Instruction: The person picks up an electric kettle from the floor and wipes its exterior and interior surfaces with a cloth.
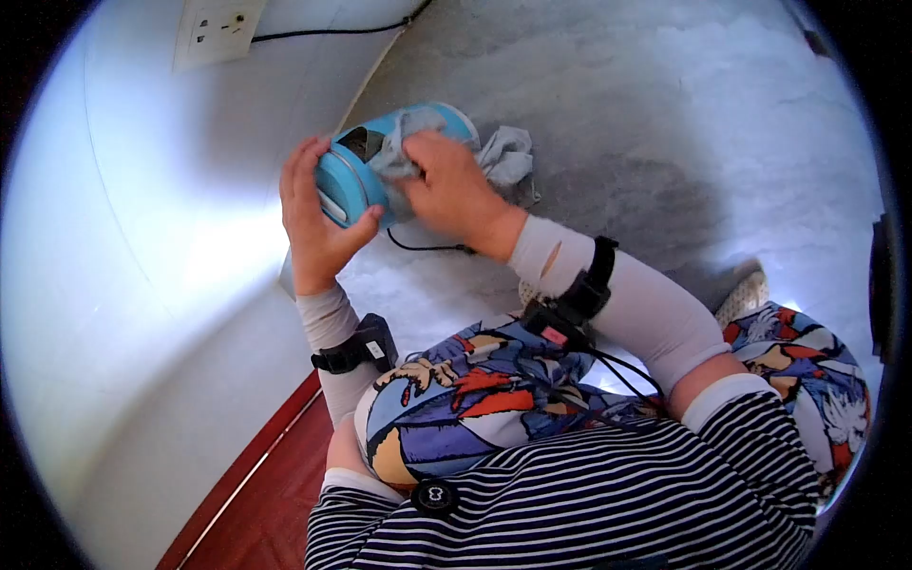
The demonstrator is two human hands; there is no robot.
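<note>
A light-blue cylinder (342,182) with a pale rim at its far end and a dark patch on its side lies tilted in front of me. My left hand (313,204) grips its near end, fingers over the top and thumb along the lower side. My right hand (454,185) is closed on a grey cloth (408,133) and presses it against the cylinder's side. Part of the cloth hangs loose to the right of my fingers. The fingertips of my right hand are partly hidden and slightly blurred. The cloth covers the middle of the cylinder.
A white wall (123,218) rises close on the left, with a power socket (217,30) and a black cable (328,34) at the top. Beneath my hands lies a grey marbled floor (617,114). A thin black cord (427,248) runs below the cylinder. A red surface (271,484) is at lower left.
</note>
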